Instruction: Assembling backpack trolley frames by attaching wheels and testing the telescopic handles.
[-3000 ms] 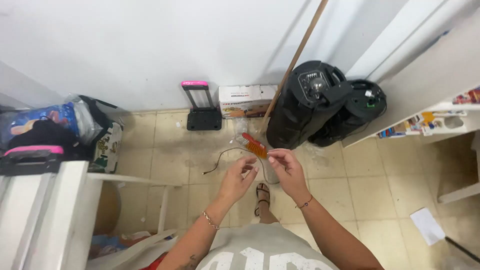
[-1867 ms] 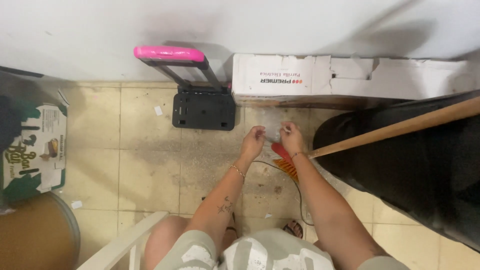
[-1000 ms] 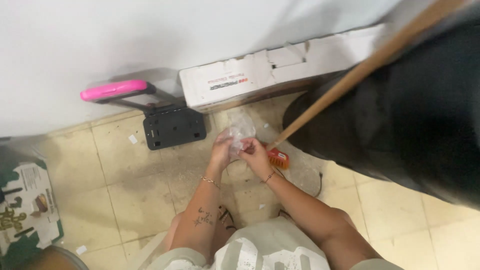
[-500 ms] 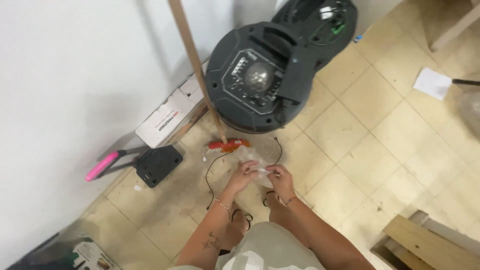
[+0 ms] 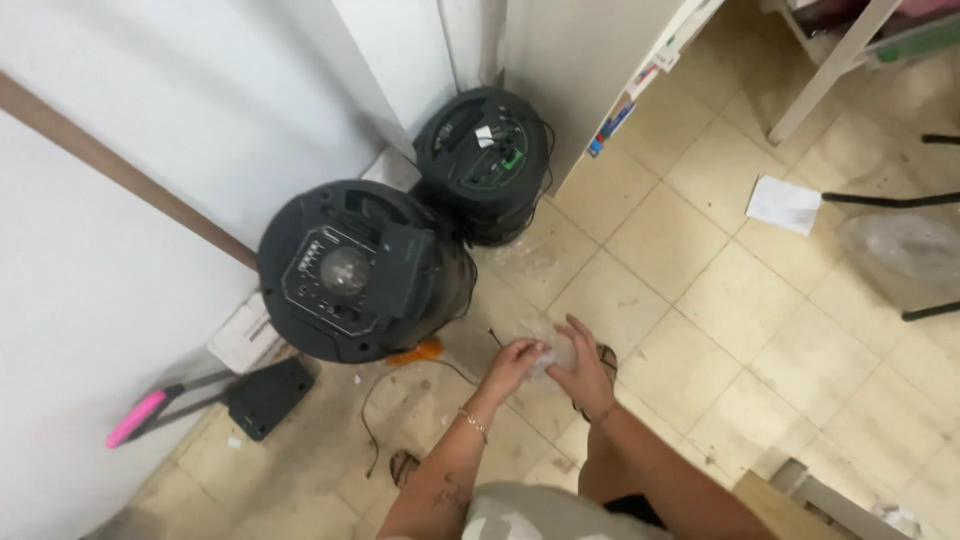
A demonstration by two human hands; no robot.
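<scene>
Both of my hands hold a crumpled piece of clear plastic wrap (image 5: 548,348) in front of me, over the tiled floor. My left hand (image 5: 510,366) grips its left side, with a thin bracelet on the wrist. My right hand (image 5: 583,370) cups the right side, fingers spread around the plastic. Just left of my hands stands a big round black speaker (image 5: 350,270), with a second black speaker (image 5: 485,160) behind it against the wall. An orange-handled tool (image 5: 418,351) lies at the foot of the near speaker, and a thin black cord (image 5: 385,400) curls on the floor.
A wooden pole (image 5: 120,175) leans along the white wall. A black device with a pink handle (image 5: 215,405) and a white box (image 5: 243,335) lie at the wall's base. A paper sheet (image 5: 785,203) and a clear plastic bag (image 5: 905,255) lie on the right. A wooden board (image 5: 790,500) is at bottom right.
The view has swung to the right, and the speakers now sit to the left of my hands. My hands stay together on the clear plastic, which they picked up from near the orange tool.
</scene>
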